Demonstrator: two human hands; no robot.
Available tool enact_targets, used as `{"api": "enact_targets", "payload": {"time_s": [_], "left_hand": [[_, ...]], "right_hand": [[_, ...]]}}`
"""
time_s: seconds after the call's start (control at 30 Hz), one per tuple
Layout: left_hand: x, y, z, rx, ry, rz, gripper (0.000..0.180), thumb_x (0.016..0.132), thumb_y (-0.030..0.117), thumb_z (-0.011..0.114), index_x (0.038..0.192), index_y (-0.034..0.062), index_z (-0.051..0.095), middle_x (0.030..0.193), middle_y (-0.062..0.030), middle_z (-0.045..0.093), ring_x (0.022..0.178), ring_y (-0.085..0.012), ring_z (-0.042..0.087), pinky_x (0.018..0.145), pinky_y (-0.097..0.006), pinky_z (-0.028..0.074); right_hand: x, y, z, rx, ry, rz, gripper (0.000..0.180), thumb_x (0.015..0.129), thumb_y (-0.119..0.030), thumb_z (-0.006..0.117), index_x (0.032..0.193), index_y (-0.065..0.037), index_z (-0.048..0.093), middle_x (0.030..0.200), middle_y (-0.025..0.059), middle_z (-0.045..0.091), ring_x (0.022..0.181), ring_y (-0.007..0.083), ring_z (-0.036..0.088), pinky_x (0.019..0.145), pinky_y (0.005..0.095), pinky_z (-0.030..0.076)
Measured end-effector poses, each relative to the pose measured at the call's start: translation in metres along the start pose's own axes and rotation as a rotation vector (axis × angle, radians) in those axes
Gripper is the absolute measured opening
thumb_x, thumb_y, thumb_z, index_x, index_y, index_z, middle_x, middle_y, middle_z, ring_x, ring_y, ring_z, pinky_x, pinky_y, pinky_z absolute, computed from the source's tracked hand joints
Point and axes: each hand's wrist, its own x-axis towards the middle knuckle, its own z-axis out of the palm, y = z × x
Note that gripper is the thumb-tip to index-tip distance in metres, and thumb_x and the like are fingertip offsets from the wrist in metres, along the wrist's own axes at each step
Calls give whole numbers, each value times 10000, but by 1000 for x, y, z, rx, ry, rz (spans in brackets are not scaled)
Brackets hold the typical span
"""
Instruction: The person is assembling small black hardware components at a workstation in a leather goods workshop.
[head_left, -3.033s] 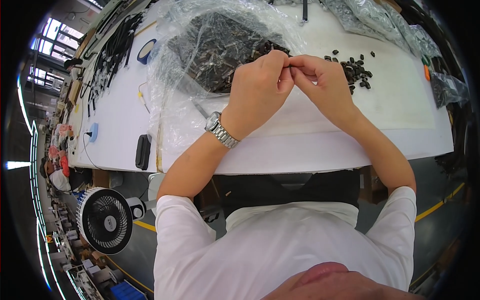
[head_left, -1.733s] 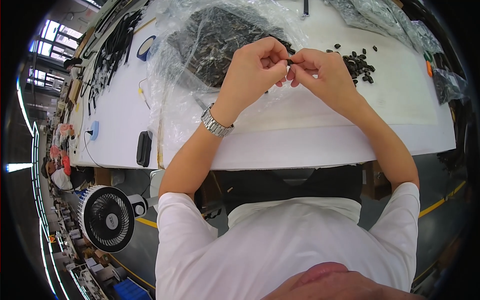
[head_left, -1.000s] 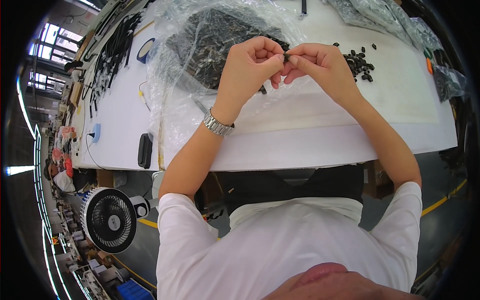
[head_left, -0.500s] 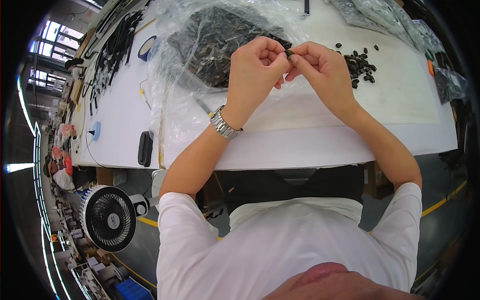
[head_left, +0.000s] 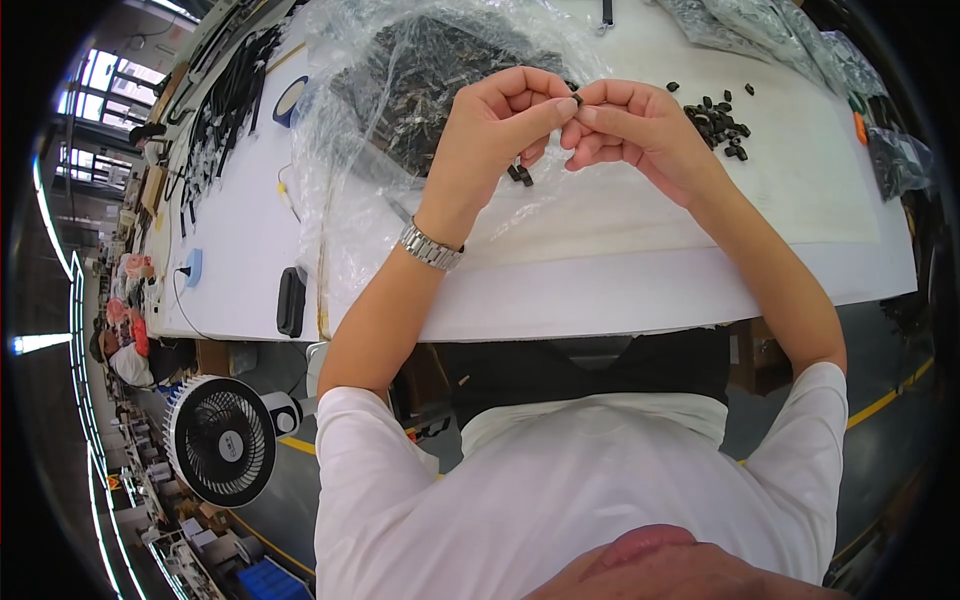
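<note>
My left hand [head_left: 495, 130] and my right hand [head_left: 645, 135] meet fingertip to fingertip over the table. Pinched between them is a small black part [head_left: 577, 99], mostly covered by the fingers, so its exact shape does not show. Just under my left hand a couple of loose black pieces [head_left: 521, 175] lie on clear plastic. Beyond that hand spreads a large clear plastic bag [head_left: 345, 150] full of small black parts [head_left: 420, 95]. To the right of my right hand sits a loose pile of similar black pieces [head_left: 718, 122].
Black straps or cords [head_left: 240, 90] lie at the far left of the white table [head_left: 240, 225], near a tape roll [head_left: 291, 100]. A black case [head_left: 291, 302] rests by the front edge. Left of me stands a fan [head_left: 222, 440]. More plastic bags [head_left: 750, 40] occupy the far right.
My left hand has shifted slightly left, and the loose black pieces beneath it now show. The fingers of my right hand have spread a little; the fingertips still meet.
</note>
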Motion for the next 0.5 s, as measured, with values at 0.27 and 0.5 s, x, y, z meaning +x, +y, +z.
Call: {"api": "enact_targets", "payload": {"time_s": [0.27, 0.5], "left_hand": [[0, -3, -2, 208, -14, 81, 202, 1019, 161, 694, 1137, -1, 719, 896, 18, 672, 800, -69, 589, 787, -225, 495], [0, -14, -7, -42, -27, -132, 209, 1017, 182, 708, 1134, 10, 724, 910, 19, 671, 801, -69, 588, 788, -228, 496]], "right_hand": [[-7, -6, 17, -299, 95, -64, 230, 1062, -145, 588, 1166, 38, 681, 998, 115, 762, 816, 138, 742, 839, 302, 613], [-13, -2, 27, -802, 230, -206, 216, 1069, -151, 568, 1042, 18, 701, 860, 84, 765, 736, 124, 725, 669, 272, 556]]}}
